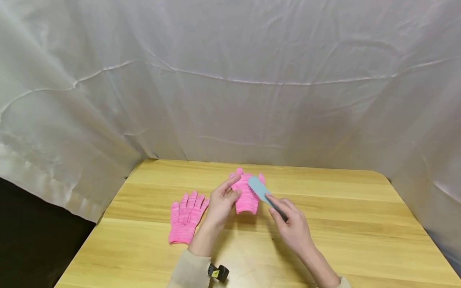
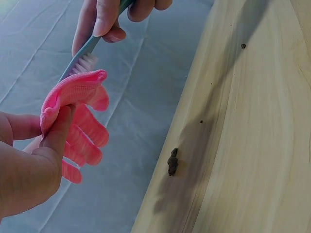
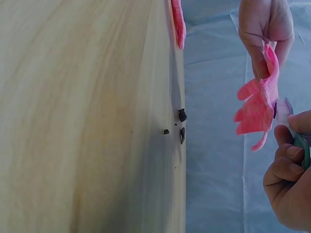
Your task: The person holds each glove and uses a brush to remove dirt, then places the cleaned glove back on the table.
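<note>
Beige sleeve [image 1: 189,270] with wrist device [image 1: 223,274]; left hand [image 1: 220,205], pinching one pink glove [image 1: 246,201], raised over the wooden table [image 1: 360,224]; right hand [image 1: 293,228], gripping a blue brush [image 1: 257,187] by its handle [image 1: 280,211], bristles [image 2: 85,63] facing that glove, seemingly touching; second pink glove [image 1: 184,224], flat beside the left forearm [image 1: 204,239]; dark lumps [image 2: 172,163] on the table

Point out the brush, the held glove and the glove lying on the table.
Brush [image 1: 259,189], head view: back of the bristled head.
Held glove [image 1: 246,199], head view: middle of its body.
Lying glove [image 1: 185,222], head view: body below the fingers.
</note>
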Tool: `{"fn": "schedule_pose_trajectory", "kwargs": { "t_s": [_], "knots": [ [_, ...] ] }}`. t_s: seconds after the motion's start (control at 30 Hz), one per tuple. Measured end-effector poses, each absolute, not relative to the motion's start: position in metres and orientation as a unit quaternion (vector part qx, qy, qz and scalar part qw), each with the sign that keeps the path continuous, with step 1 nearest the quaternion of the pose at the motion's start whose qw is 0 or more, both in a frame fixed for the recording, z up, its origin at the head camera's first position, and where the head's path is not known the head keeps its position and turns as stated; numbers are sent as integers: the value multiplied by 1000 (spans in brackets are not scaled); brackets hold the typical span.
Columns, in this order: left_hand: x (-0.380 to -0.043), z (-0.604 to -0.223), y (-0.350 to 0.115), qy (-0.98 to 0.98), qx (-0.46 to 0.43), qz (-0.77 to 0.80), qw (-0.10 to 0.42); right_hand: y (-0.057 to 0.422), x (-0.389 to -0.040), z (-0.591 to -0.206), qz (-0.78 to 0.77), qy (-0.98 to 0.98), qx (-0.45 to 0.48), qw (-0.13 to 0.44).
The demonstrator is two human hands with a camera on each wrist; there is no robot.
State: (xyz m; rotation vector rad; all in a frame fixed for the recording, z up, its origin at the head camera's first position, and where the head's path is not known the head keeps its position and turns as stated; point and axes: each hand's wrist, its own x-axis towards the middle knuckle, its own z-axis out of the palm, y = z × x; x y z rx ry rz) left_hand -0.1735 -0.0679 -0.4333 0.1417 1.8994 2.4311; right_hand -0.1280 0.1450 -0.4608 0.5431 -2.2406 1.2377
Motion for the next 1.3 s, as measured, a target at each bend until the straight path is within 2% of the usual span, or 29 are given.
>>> {"fn": "schedule_pose_trajectory", "kwargs": {
  "t_s": [0.57, 1.0, 1.3],
  "knots": [
    [-176, -439, -71, 611, 57, 789, 15, 154, -128, -452, 492, -822, 162, 237],
    [-175, -438, -67, 625, 44, 779, 33, 144, -125, -454, 474, -817, 216, 249],
    [-173, -437, -68, 629, 42, 776, 28, 143, -126, -459, 443, -839, 211, 236]
  ]
}}
